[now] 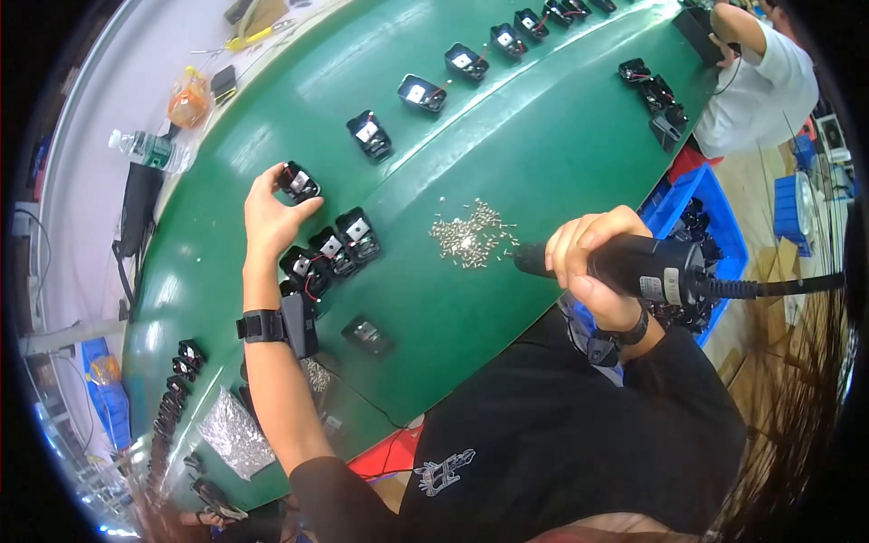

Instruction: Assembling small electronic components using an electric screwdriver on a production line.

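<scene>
"So, where is the black housing (299, 183) that matters here?"

"It is at the left grip (270, 220), over the green table (552, 154); whether it rests there or is slightly lifted, I cannot tell. This grip is curled around its sides, I think to keep it steady with the open face visible."

"And the right grip (593, 253)?"

"It is clenched around the black electric screwdriver (638, 258). The tool lies almost level, and its front end points to the loose screws (471, 231). Probably this heap is placed between the 2 grips so that both sides are near to it."

"Why do 3 housings (332, 251) stand together beside the left forearm (272, 371)?"

"Perhaps for being within easy reach. The farther housings (422, 93) form a more spaced row, maybe so that each is simple to pick out."

"Does the cord (769, 288) disturb?"

"It seems not, because it leaves the tool toward the right, away from the screws."
</scene>
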